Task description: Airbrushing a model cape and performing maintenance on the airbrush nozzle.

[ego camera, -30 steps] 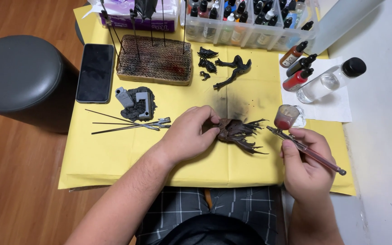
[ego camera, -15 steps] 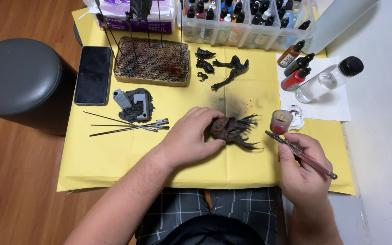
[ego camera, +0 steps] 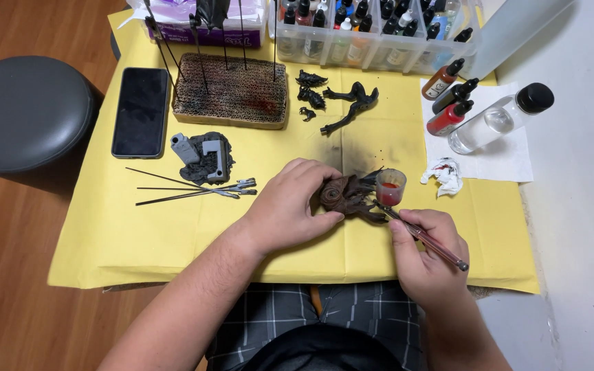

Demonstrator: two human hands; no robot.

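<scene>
At far left I note a black phone (ego camera: 140, 111) lying flat on the yellow paper (ego camera: 118, 233) covering the tabletop, with thin metal rods (ego camera: 194, 192) just right of it. My left hand (ego camera: 291, 207) is curled around a dark brown spiky model part (ego camera: 347, 196), held low over the paper near its front edge. My right hand (ego camera: 426, 249) pinches an airbrush (ego camera: 417, 230) (red paint in its cup), its tip at the part; a crumpled tissue (ego camera: 443, 174) lies beyond.

Wooden floor (ego camera: 8, 275), grey stool (ego camera: 25, 113) (round), white tabletop (ego camera: 586, 206).
</scene>
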